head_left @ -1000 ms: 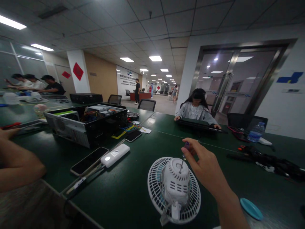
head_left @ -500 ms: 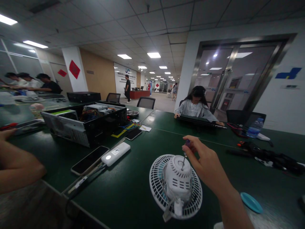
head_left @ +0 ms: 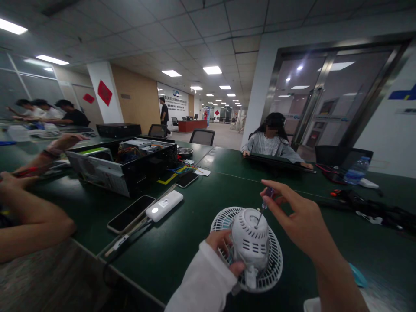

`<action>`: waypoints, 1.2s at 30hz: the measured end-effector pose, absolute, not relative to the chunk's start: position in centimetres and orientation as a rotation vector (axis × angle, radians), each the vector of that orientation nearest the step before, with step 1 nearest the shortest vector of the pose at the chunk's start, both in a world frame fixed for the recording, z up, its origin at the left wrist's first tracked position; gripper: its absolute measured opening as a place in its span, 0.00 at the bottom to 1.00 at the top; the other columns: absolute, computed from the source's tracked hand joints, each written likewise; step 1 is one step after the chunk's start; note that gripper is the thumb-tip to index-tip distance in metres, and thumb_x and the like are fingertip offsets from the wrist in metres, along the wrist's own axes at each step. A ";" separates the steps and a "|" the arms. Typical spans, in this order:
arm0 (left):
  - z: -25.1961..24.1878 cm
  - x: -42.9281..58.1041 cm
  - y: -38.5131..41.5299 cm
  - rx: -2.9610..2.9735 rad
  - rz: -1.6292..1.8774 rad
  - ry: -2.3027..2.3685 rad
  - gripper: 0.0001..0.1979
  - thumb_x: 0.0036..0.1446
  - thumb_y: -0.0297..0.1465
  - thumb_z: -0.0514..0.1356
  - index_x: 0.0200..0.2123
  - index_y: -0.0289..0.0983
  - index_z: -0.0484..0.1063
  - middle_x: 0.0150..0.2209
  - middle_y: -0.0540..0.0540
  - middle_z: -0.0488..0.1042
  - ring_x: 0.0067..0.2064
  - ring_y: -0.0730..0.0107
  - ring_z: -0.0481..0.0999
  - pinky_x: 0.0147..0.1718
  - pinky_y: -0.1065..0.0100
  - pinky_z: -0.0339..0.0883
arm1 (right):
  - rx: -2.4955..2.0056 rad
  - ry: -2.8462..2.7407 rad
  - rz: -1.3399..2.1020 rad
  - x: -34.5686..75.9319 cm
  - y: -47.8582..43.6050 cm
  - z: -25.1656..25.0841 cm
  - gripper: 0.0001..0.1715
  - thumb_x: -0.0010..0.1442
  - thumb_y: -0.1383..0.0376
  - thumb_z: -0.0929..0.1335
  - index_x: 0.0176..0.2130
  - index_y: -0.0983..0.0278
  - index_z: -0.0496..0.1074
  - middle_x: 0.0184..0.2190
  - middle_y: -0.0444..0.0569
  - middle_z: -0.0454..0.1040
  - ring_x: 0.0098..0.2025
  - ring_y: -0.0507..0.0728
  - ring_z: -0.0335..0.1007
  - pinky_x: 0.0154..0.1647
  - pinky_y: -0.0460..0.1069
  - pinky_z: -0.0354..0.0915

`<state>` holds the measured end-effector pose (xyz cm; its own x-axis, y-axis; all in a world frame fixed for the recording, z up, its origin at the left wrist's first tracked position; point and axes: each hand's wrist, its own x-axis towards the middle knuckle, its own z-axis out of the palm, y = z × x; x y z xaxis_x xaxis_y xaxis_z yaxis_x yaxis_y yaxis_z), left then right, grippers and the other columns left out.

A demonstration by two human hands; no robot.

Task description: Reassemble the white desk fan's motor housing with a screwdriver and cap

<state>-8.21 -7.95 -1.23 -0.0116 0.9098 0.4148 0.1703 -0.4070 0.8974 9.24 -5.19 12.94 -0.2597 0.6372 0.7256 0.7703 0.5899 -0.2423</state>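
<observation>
Here's the right hand (head_left: 303, 223), thumb and forefinger pinched on the grip of a screwdriver (head_left: 264, 205), the shaft slanting from those fingers to the recess atop the fan (head_left: 250, 243)! Whether the tip sits in a screw, nobody can tell from this angle. The light pinch looks chosen for fine control rather than force, the palm kept off to the side of the shaft. And look at the left hand (head_left: 217, 239): fingers clamped around the fan's near left flank, thumb lower down, most likely to stop it swivelling under the screwdriver. The fan itself lies grille down between the two sets of fingers, probably so the recess faces upward.

Underneath, a dark green tabletop (head_left: 186, 236) with a soft sheen, a seam running just beyond the right fingers. Left of the left fingers, a white power bank (head_left: 164, 205) beside a phone (head_left: 131, 213); farther beyond them, an opened computer case (head_left: 120, 169), and at far left a neighbour's arm (head_left: 39, 221). Past the right fingers, across the way, a seated person (head_left: 270, 145) grips a dark panel (head_left: 277, 163), while a bottle (head_left: 356, 171) stands beyond them to the right. Behind it all, a dim office: ceiling lights (head_left: 212, 70), glass doors (head_left: 338, 97), red wall hangings (head_left: 105, 92).
</observation>
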 end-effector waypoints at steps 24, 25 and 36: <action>0.3 -4.1 -0.8 1.797 1.379 0.870 0.41 0.26 0.34 0.72 0.49 0.38 0.66 0.50 0.42 0.68 0.51 0.52 0.66 0.54 0.54 0.58 | -1.006 -1.992 -0.379 9.7 -5.0 12.9 0.13 0.60 0.65 0.62 0.46 0.62 0.68 0.41 0.49 0.74 0.30 0.51 0.71 0.32 0.47 0.69; 0.3 -4.1 -0.8 1.798 1.380 0.865 0.41 0.26 0.34 0.72 0.49 0.38 0.66 0.50 0.42 0.68 0.51 0.52 0.66 0.54 0.54 0.58 | -1.007 -1.973 -0.383 9.5 -5.1 12.9 0.13 0.60 0.65 0.63 0.45 0.62 0.69 0.37 0.48 0.75 0.28 0.51 0.70 0.30 0.46 0.68; 0.5 -4.2 -1.1 1.802 1.392 0.854 0.40 0.27 0.30 0.72 0.50 0.37 0.65 0.49 0.43 0.68 0.51 0.53 0.67 0.53 0.55 0.59 | -0.989 -1.971 -0.375 8.4 -5.2 12.9 0.13 0.59 0.67 0.63 0.45 0.64 0.68 0.38 0.49 0.75 0.28 0.51 0.70 0.29 0.46 0.68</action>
